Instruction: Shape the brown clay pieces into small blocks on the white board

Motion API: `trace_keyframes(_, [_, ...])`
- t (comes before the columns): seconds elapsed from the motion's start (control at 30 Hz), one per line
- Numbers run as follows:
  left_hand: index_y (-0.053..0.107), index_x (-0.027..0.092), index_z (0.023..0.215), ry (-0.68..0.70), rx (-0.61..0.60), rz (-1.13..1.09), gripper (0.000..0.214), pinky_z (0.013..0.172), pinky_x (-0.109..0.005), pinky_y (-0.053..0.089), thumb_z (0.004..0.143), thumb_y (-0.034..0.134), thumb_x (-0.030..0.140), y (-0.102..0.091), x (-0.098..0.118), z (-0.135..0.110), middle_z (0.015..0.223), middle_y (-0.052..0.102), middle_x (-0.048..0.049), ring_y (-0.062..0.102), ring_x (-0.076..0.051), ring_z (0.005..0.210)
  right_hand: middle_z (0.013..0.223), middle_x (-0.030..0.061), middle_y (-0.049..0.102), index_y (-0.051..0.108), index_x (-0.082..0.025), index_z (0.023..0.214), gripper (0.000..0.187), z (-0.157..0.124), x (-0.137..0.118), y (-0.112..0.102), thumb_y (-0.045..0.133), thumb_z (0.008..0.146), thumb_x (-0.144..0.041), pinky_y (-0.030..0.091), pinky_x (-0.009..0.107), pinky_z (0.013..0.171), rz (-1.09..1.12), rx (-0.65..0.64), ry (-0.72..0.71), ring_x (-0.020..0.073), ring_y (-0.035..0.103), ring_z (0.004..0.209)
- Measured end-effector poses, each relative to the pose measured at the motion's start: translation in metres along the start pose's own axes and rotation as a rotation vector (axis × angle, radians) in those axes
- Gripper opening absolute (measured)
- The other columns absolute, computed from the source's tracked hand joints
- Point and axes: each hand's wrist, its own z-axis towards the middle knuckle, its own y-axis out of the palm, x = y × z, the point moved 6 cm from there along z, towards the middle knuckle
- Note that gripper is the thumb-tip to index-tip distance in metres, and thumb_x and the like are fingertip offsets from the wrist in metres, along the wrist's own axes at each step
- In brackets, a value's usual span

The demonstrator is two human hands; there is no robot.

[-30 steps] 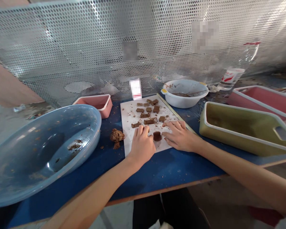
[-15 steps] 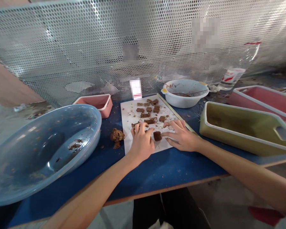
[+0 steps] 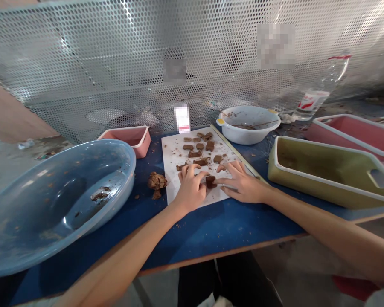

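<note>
A white board point(image 3: 174, 158) lies on the blue table and carries several small brown clay pieces point(image 3: 200, 147). My left hand point(image 3: 190, 187) rests on the board's near edge, fingers curled, fingertips against a dark brown clay block point(image 3: 210, 181). My right hand point(image 3: 241, 182) lies flat beside it, fingers stretched toward the same block and touching it from the right. A lump of brown clay point(image 3: 156, 181) sits on the table just left of the board.
A large blue basin point(image 3: 51, 200) fills the left. A small pink tray point(image 3: 132, 137) and white bowl point(image 3: 248, 123) stand behind the board. A yellow-green tray point(image 3: 326, 170), a pink tray point(image 3: 355, 132) and a plastic bottle point(image 3: 320, 89) are right. Perforated metal screen behind.
My left hand has slid forward and right until its fingers meet the dark block. My right hand has shifted slightly toward the block too.
</note>
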Motion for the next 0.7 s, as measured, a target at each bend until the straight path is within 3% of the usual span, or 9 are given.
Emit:
trace_keyframes(0.13, [0.075,0.021,0.126,0.015,-0.022,-0.023,0.045,0.119,-0.063,0.037,0.089,0.055,0.006,0.0000,0.0004,0.0015,0.144,0.051,-0.0149,0.041,-0.038,0.141,0.141,0.0134,0.053,0.077,-0.029,0.124,0.027,0.0000,0.0017,-0.0019,0.056,0.107,-0.031,0.044,0.056,0.105,-0.006,0.032,0.014,0.0348,0.051,0.126])
trace_keyframes(0.33, [0.074,0.022,0.123,-0.017,-0.096,-0.077,0.038,0.120,-0.063,0.039,0.091,0.056,0.012,0.0003,-0.0017,0.0053,0.142,0.053,-0.0140,0.042,-0.038,0.140,0.142,0.0122,0.052,0.075,-0.032,0.132,0.030,0.0015,0.0020,-0.0006,0.057,0.108,-0.033,0.045,0.056,0.109,0.031,0.008,0.020,0.0334,0.049,0.126])
trace_keyframes(0.7, [0.074,0.021,0.122,-0.002,-0.109,-0.104,0.039,0.121,-0.062,0.039,0.087,0.059,0.011,0.0038,-0.0050,0.0072,0.141,0.055,-0.0140,0.043,-0.038,0.140,0.140,0.0130,0.052,0.076,-0.030,0.130,0.030,0.0030,0.0032,-0.0002,0.055,0.108,-0.033,0.045,0.059,0.110,0.047,0.023,0.045,0.0336,0.050,0.127])
